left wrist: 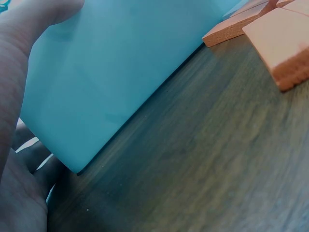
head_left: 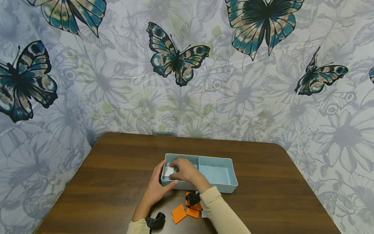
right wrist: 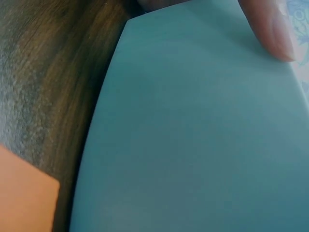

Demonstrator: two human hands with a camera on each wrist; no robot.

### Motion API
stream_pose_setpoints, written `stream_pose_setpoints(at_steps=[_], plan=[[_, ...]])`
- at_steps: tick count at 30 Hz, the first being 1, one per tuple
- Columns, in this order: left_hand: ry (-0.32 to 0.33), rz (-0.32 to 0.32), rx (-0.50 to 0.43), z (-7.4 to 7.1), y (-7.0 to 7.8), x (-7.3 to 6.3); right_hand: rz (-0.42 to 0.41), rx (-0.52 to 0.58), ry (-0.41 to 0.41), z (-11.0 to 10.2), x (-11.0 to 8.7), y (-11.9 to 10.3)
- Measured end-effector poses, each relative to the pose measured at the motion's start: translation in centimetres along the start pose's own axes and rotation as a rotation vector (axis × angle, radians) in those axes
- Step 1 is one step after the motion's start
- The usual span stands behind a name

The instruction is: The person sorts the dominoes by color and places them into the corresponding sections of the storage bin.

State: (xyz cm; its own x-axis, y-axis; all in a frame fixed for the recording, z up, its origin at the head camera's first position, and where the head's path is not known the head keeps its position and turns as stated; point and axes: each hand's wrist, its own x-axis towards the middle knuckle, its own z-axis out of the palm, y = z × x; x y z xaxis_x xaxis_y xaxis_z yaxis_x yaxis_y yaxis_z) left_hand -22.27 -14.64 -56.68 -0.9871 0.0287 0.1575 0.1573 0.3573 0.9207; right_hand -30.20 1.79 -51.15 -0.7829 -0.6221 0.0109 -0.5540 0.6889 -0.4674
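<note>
A light-blue box (head_left: 217, 188) with two compartments sits on the table. My left hand (head_left: 156, 188) holds its left end, thumb at the near rim and fingers along the end wall. In the left wrist view the thumb rests against the blue side wall (left wrist: 111, 72), and other fingers lie beyond the corner. My right hand (head_left: 185, 170) reaches into the left compartment with bent fingers. Its thumb and fingertips pinch the right edge of a white square piece (head_left: 167, 172) there. In the right wrist view the box wall hides most of that hand.
Several orange square pieces (head_left: 179, 213) lie on the brown table (head_left: 277, 198) in front of the box, partly under the right wrist. A bit of white (head_left: 204, 214) shows beside them. A butterfly-patterned cloth (head_left: 187, 107) hangs behind the table.
</note>
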Motion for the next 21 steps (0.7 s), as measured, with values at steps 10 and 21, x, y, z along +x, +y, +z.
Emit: stream_pose_setpoints(at_steps=[10, 21], plan=[[0.002, -0.014, -0.003, -0.13, 0.06, -0.24, -0.033, 0.008, 0.040, -0.15, -0.20, -0.27], [-0.015, -0.036, -0.003, 0.02, 0.53, -0.23, -0.047, 0.023, 0.081, -0.73, -0.76, -0.40]])
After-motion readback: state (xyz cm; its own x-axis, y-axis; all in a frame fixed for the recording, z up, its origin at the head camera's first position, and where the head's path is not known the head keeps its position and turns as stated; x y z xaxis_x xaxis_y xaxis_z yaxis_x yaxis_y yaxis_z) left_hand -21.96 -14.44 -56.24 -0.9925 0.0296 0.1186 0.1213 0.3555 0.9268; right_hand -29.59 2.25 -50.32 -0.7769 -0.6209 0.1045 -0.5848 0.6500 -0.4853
